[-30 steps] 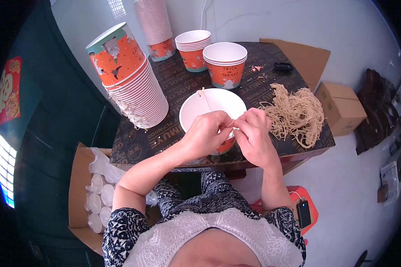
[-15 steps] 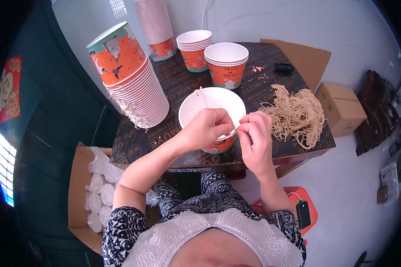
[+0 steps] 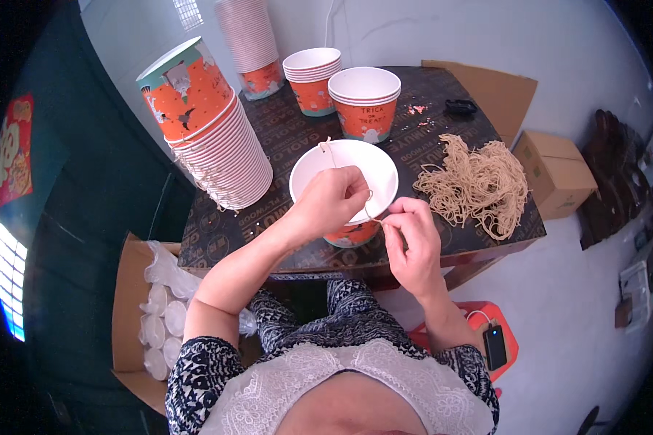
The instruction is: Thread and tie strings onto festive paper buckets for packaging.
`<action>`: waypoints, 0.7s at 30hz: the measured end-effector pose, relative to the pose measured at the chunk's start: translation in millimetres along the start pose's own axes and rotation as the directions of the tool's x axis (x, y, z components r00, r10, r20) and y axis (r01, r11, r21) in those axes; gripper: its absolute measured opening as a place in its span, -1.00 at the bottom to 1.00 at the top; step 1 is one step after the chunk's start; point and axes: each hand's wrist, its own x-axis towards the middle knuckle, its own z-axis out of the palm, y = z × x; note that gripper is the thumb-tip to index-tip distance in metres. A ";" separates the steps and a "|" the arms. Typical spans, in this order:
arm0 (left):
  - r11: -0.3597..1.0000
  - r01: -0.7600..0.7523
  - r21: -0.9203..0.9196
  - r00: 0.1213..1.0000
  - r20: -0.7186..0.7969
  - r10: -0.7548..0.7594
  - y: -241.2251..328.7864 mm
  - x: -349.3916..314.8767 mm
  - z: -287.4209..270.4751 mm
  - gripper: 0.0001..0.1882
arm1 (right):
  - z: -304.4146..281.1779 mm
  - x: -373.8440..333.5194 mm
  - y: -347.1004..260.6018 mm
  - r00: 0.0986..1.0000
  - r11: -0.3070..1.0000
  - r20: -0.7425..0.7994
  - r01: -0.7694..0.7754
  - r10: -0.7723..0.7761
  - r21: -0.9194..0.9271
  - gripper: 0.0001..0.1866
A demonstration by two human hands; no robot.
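Observation:
A white-lined orange paper bucket [image 3: 379, 168] stands near the table's front edge. Beige cord [image 3: 331, 154] is fastened at its far rim and stretches inside toward the near rim. Over the bucket's opening, my left hand [image 3: 332, 194] pinches the cord between thumb and fingertips. My right hand [image 3: 416, 243], just outside the near right rim, pinches the cord's end. Between the two hands the cord passes over or through the near rim; which of these I cannot tell. To the right lies a tangled heap of beige cord [image 3: 479, 185].
Left of the bucket leans a tall stack of nested paper buckets [image 3: 232, 156] with cords along its side. Behind stand more bucket stacks [image 3: 364, 116] and a small black object [image 3: 460, 106]. A carton [image 3: 127, 290] of wrapped white items sits on the floor at left; a red stool [image 3: 504, 319] stands at right.
My hands have moved apart at the near rim, drawing out a short length of cord between them. The right hand has shifted slightly down, and the view has shifted a little.

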 end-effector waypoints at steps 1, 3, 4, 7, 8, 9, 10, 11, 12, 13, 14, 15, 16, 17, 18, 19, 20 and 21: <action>0.998 -0.045 -0.033 0.999 -0.008 0.045 2.5 -2.8 0.1 -0.91 | 0.1 1.2 -0.5 0.996 0.991 0.008 -0.094 0.093 0.095 -0.88; 0.994 -0.092 -0.064 0.996 -0.019 0.091 7.3 -7.6 -0.6 -0.92 | 2.1 2.4 0.8 0.987 0.971 0.016 -0.160 0.160 0.178 -0.90; 0.992 -0.114 -0.051 0.993 -0.016 0.113 9.6 -9.7 -1.3 -0.92 | 3.7 2.1 2.6 0.974 0.939 0.032 -0.224 0.224 0.260 -0.91; 0.989 -0.144 -0.032 0.990 -0.005 0.144 12.4 -14.7 -2.2 -0.92 | 9.5 0.3 4.1 0.937 0.819 0.104 -0.343 0.334 0.460 -0.93; 0.988 -0.153 -0.026 0.988 0.004 0.153 12.9 -15.9 -2.3 -0.92 | 11.0 0.8 1.5 0.900 0.701 0.157 -0.417 0.406 0.578 -0.93; 0.988 -0.153 -0.026 0.988 0.004 0.154 14.0 -16.6 -2.6 -0.92 | 11.6 0.9 0.0 0.901 0.701 0.157 -0.417 0.406 0.578 -0.93; 0.984 -0.180 -0.015 0.984 -0.011 0.179 15.1 -17.1 -2.8 -0.92 | 12.0 0.9 -1.3 0.895 0.679 0.156 -0.422 0.418 0.601 -0.94; 0.979 -0.206 -0.003 0.978 -0.026 0.206 15.6 -17.6 -2.7 -0.91 | 12.3 0.7 -2.2 0.889 0.656 0.155 -0.426 0.430 0.624 -0.95; 0.978 -0.207 -0.003 0.978 -0.027 0.206 15.1 -18.1 -2.4 -0.91 | 13.7 -0.4 -1.2 0.890 0.656 0.155 -0.425 0.429 0.624 -0.95; 0.981 -0.192 -0.025 0.981 -0.030 0.191 13.6 -18.6 -1.7 -0.91 | 16.2 -2.5 1.5 0.908 0.700 0.119 -0.389 0.403 0.600 -0.95; 0.983 -0.177 -0.048 0.984 -0.032 0.175 12.4 -19.1 -1.1 -0.91 | 18.3 -4.2 3.9 0.924 0.741 0.084 -0.352 0.374 0.573 -0.94; 0.983 -0.178 -0.049 0.984 -0.034 0.177 11.5 -19.4 -0.1 -0.91 | 19.3 -5.3 6.0 0.924 0.742 0.084 -0.351 0.373 0.571 -0.94; 0.986 -0.148 -0.079 0.989 -0.036 0.145 10.7 -19.6 1.0 -0.92 | 20.0 -6.2 8.0 0.944 0.803 0.049 -0.305 0.327 0.513 -0.93; 0.987 -0.117 -0.109 0.993 -0.038 0.114 10.4 -19.6 1.4 -0.92 | 20.1 -6.3 8.9 0.960 0.856 0.019 -0.257 0.278 0.449 -0.93; 0.987 -0.118 -0.110 0.993 -0.038 0.114 10.1 -19.6 0.9 -0.92 | 20.3 -6.0 8.6 0.960 0.856 0.019 -0.257 0.278 0.448 -0.93; 0.985 -0.148 -0.091 0.988 -0.059 0.143 9.7 -19.4 0.3 -0.92 | 20.3 -5.3 8.1 0.970 0.879 -0.006 -0.218 0.244 0.424 -0.93; 0.981 -0.178 -0.072 0.982 -0.078 0.173 9.4 -19.3 -0.1 -0.92 | 20.3 -4.7 7.6 0.978 0.900 -0.030 -0.180 0.209 0.398 -0.92; 0.981 -0.178 -0.072 0.982 -0.079 0.172 8.4 -19.7 -0.2 -0.92 | 20.3 -4.0 6.7 0.978 0.900 -0.029 -0.180 0.208 0.398 -0.92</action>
